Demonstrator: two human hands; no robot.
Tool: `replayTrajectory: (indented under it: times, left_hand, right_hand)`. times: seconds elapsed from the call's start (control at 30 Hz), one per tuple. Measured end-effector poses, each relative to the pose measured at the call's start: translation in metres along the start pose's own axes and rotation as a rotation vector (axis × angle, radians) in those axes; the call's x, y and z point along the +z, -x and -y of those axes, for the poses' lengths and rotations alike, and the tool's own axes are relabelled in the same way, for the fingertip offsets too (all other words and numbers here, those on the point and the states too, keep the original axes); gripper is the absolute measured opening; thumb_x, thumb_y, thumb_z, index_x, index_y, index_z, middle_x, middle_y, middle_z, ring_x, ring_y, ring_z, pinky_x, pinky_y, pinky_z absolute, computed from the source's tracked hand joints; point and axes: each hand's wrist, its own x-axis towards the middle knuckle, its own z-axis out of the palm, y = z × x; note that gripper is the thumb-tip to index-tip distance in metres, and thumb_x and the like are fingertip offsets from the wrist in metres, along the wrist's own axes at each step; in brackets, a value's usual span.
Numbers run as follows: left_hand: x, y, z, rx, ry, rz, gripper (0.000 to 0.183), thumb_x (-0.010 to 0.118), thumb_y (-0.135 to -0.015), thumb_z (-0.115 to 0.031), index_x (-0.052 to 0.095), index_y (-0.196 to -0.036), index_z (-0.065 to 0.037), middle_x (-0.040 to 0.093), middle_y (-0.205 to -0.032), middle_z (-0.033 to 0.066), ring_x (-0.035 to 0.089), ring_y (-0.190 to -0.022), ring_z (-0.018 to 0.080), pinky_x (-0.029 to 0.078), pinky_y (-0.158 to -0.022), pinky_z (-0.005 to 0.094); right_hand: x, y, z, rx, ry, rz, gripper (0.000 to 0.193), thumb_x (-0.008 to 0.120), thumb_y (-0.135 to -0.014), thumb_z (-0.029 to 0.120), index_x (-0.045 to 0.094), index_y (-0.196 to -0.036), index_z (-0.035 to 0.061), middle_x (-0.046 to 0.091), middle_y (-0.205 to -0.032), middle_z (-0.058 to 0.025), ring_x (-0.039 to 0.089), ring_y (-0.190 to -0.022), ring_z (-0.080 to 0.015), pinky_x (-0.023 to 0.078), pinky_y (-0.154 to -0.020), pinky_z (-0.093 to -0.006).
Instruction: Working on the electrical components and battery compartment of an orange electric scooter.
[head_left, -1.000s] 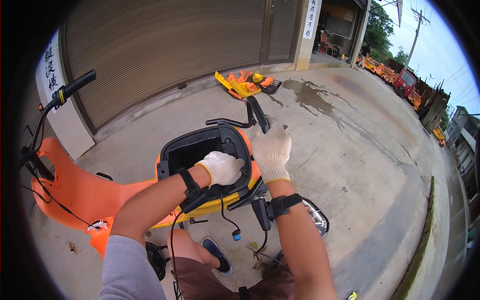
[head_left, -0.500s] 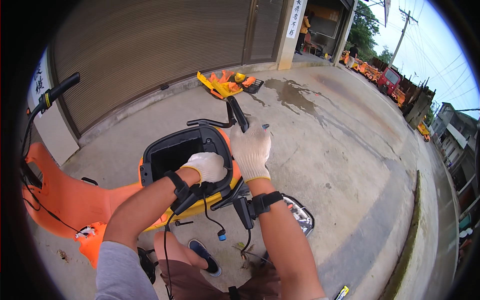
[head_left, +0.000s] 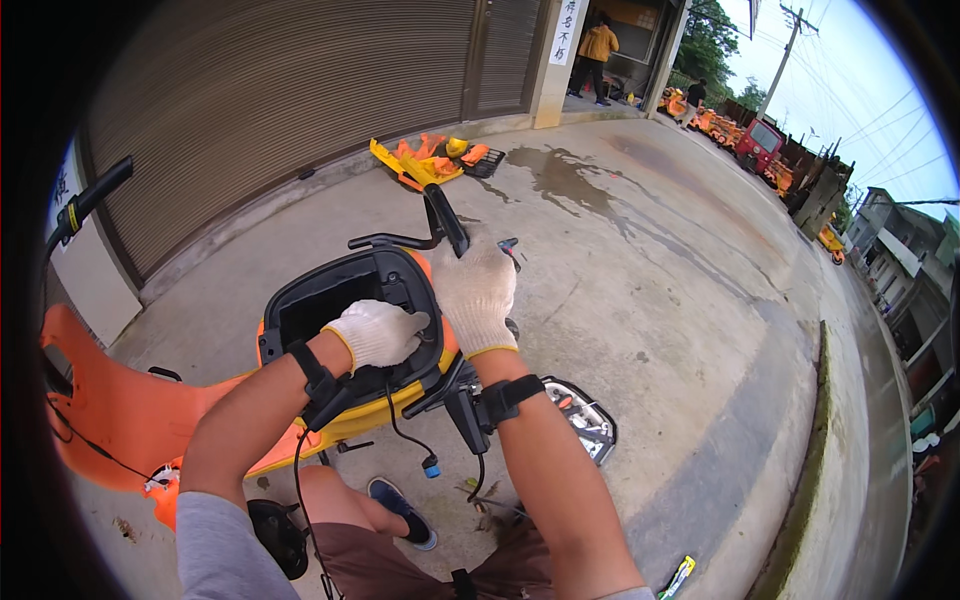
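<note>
An orange and yellow scooter (head_left: 130, 400) stands in front of me, with a black storage compartment (head_left: 280, 285) uncovered at its rear. My left hand (head_left: 375, 334), in a white knit glove, is closed at the compartment's right rim; anything in the fingers is hidden. Beside the black rear grab rail (head_left: 446, 220) is my gloved right hand (head_left: 475, 290), its fingers curled round a small tool. Only a grey and red end of that tool (head_left: 511, 250) sticks out, so its kind is unclear. A black cable with a blue connector (head_left: 431, 466) dangles below the compartment.
Orange and yellow body panels (head_left: 430, 160) lie by the brown roller shutter (head_left: 290, 70). A tray of tools or parts (head_left: 582, 418) sits on the ground right of the scooter. A person in a yellow jacket (head_left: 598, 50) stands in the far doorway; a red vehicle (head_left: 760, 143) is parked beyond.
The view has shifted slightly to the right. My left hand has moved a little left along the rim, and more of the tool's end shows by my right hand. The doorway person has changed position.
</note>
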Motion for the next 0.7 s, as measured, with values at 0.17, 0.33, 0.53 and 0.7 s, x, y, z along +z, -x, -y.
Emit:
replayTrajectory:
  times: [0.17, 0.33, 0.53, 0.7]
  left_hand:
    - [0.000, -0.004, -0.005, -0.022, -0.041, 0.061, 0.035, 0.049, -0.093, -0.028, 0.063, -0.115, -0.004, 0.071, -0.089, 0.0195, 0.070, -0.086, 0.0391, 0.056, -0.075, 0.0478]
    - [0.001, -0.005, -0.007, -0.062, 0.001, 0.042, 0.034, 0.051, -0.092, -0.027, 0.065, -0.110, -0.001, 0.071, -0.091, 0.0209, 0.070, -0.088, 0.0392, 0.055, -0.076, 0.0478]
    - [0.016, -0.014, -0.005, -0.119, 0.072, -0.030, 0.036, 0.051, -0.090, -0.027, 0.063, -0.111, -0.001, 0.070, -0.086, 0.0213, 0.070, -0.084, 0.0380, 0.056, -0.072, 0.0470]
    - [0.015, -0.007, -0.008, -0.129, 0.050, -0.066, 0.038, 0.051, -0.090, -0.026, 0.060, -0.118, -0.001, 0.070, -0.084, 0.0207, 0.070, -0.080, 0.0388, 0.056, -0.070, 0.0485]
  right_hand:
    - [0.001, -0.001, -0.001, -0.006, -0.011, 0.016, 0.028, 0.060, -0.089, 0.029, 0.067, -0.106, 0.0079, 0.071, -0.087, -0.0228, 0.069, -0.087, -0.0425, 0.054, -0.080, -0.0497]
    - [0.002, -0.002, -0.002, -0.011, 0.001, 0.016, 0.028, 0.060, -0.089, 0.028, 0.067, -0.106, 0.0072, 0.071, -0.087, -0.0226, 0.069, -0.087, -0.0427, 0.054, -0.080, -0.0496]
    - [0.001, 0.000, -0.002, -0.031, 0.000, -0.006, 0.029, 0.060, -0.088, 0.028, 0.067, -0.107, 0.0070, 0.071, -0.089, -0.0229, 0.069, -0.088, -0.0426, 0.054, -0.081, -0.0495]
    - [0.001, -0.001, -0.001, -0.020, -0.004, -0.019, 0.030, 0.060, -0.088, 0.027, 0.068, -0.109, 0.0074, 0.071, -0.091, -0.0236, 0.069, -0.090, -0.0428, 0.054, -0.082, -0.0497]
